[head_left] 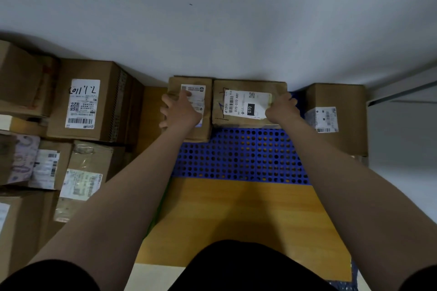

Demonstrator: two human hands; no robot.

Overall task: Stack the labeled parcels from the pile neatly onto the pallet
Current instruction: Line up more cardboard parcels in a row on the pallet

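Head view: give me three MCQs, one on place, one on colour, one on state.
1. The 070 parcel sits: A in the left pile; B at the far end of the pallet; C on the person's lap.
2. The pallet is: A blue; B red; C grey.
3. The right hand is: A idle; B holding scissors; C gripping the 070 parcel.
Answers: B, it lies on the pallet's far end. A, the perforated surface is blue. C, the fingers curl over its right edge.
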